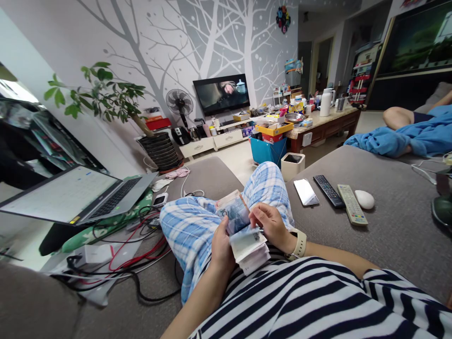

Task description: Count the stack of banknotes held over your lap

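Banknotes [247, 245], print blurred, left hand [221, 247], right hand [271, 227]

A short-sleeved shirt [318, 301] in navy and white horizontal stripes fills the lower right of the frame. Loose trousers [190, 226] in a light blue and white check cover both legs at centre. A watch [300, 244] with a cream strap circles the wrist of the right hand [271, 226]; both forearms are bare.
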`<control>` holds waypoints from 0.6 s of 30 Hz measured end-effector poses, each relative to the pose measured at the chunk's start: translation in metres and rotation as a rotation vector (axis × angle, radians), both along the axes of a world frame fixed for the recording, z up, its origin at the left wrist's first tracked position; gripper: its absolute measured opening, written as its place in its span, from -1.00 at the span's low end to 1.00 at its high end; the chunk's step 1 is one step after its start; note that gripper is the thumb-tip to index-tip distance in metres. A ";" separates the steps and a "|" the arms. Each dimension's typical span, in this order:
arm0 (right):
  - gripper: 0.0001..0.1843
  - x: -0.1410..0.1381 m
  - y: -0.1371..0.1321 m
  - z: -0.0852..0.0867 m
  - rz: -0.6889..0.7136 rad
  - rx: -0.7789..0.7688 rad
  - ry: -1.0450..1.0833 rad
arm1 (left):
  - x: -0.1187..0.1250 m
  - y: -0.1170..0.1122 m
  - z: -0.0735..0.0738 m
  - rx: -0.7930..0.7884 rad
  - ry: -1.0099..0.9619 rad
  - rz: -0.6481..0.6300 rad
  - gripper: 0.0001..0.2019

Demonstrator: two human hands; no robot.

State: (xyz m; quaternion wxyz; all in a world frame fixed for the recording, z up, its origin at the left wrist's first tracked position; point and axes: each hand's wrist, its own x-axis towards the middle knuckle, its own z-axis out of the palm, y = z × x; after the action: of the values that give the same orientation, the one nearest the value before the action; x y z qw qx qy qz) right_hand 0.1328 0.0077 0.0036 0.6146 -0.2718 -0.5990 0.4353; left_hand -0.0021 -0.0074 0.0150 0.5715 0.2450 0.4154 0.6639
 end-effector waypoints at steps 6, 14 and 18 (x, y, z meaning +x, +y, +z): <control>-0.65 0.000 0.001 -0.002 -0.036 -0.006 0.007 | 0.001 0.003 -0.001 -0.025 -0.026 -0.022 -0.79; -0.72 -0.001 0.010 -0.007 -0.111 -0.137 0.022 | 0.000 -0.001 0.000 0.022 0.087 0.003 -0.77; -0.70 -0.001 0.013 -0.009 -0.112 -0.119 -0.032 | 0.005 -0.007 0.008 0.003 0.059 -0.045 -0.73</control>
State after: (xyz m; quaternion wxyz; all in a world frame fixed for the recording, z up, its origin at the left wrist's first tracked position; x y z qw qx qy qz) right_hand 0.1317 0.0207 -0.0057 0.6110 -0.3480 -0.5657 0.4307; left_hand 0.0026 -0.0145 0.0235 0.5734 0.2746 0.4255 0.6440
